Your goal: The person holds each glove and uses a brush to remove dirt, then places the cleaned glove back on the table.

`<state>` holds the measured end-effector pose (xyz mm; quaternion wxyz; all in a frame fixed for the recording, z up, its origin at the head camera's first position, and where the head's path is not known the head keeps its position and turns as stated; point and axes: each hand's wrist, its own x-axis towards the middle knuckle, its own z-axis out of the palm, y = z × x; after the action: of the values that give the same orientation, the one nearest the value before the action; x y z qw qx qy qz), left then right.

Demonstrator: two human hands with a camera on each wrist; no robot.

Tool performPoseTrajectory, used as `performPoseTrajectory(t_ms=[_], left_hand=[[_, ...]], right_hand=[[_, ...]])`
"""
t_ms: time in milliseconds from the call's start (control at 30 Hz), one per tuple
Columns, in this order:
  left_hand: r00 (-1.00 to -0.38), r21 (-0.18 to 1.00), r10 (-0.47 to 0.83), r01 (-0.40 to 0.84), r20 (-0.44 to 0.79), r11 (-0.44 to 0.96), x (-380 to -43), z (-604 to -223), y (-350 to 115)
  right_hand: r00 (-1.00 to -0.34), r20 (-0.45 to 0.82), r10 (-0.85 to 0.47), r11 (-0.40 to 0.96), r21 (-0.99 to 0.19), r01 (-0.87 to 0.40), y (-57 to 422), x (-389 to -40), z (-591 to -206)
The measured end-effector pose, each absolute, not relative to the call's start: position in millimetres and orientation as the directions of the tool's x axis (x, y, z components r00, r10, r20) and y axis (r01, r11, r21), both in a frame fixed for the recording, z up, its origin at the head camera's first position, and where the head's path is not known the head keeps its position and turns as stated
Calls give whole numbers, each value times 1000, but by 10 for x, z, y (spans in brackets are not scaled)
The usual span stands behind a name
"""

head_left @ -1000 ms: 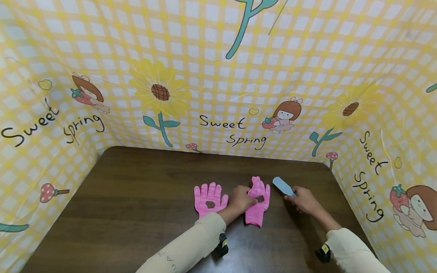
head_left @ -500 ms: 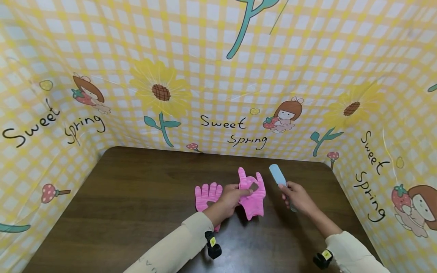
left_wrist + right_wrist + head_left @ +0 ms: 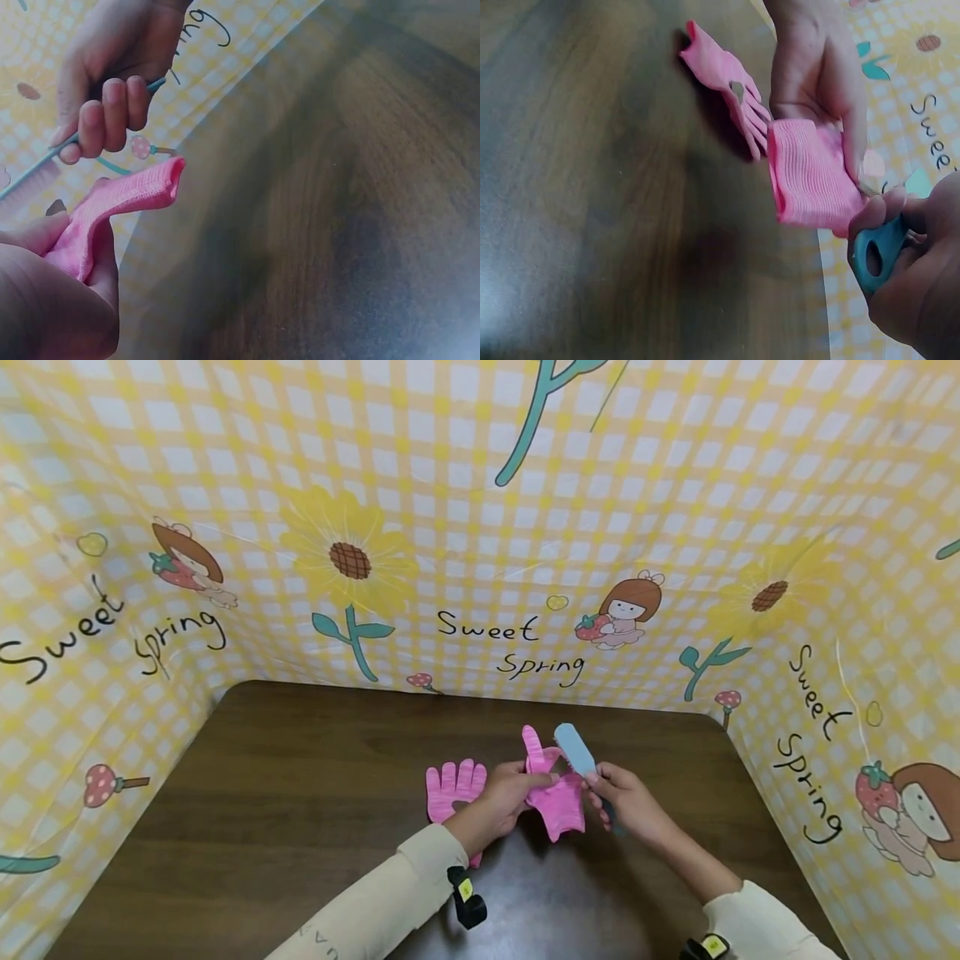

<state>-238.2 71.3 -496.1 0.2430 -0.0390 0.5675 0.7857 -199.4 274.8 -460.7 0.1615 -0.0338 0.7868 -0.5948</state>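
Observation:
My left hand (image 3: 501,800) holds a pink knit glove (image 3: 557,812) raised over the table, thumb on top near a brown patch. In the left wrist view the glove's cuff (image 3: 154,184) sticks out beyond that hand. My right hand (image 3: 633,806) grips the handle of a light blue brush (image 3: 575,748), its head tilted up and left over the glove's fingers. Pale bristles (image 3: 34,186) show beneath the head in the left wrist view. The right wrist view shows a hole in the brush handle (image 3: 877,253). A second pink glove (image 3: 454,783) lies on the table, partly hidden by my left forearm.
The dark brown wooden table (image 3: 300,793) has rounded far corners. A yellow checked cloth (image 3: 480,543) printed with flowers and cartoon figures walls it at the back and both sides. Black wrist devices (image 3: 468,900) sit at my sleeves.
My left hand has lifted the glove off the table and bent some of its fingers out of sight. My right hand has raised the brush and brought it left to the glove.

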Motion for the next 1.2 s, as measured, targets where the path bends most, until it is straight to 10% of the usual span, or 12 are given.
performPoseTrajectory(t_ms=[1200], left_hand=[[-885,542,461,-421,-68,-728,-2317,-4851,992]], right_hand=[[-992,-116,-55,85,-990,112,2472,-1933,-4584]])
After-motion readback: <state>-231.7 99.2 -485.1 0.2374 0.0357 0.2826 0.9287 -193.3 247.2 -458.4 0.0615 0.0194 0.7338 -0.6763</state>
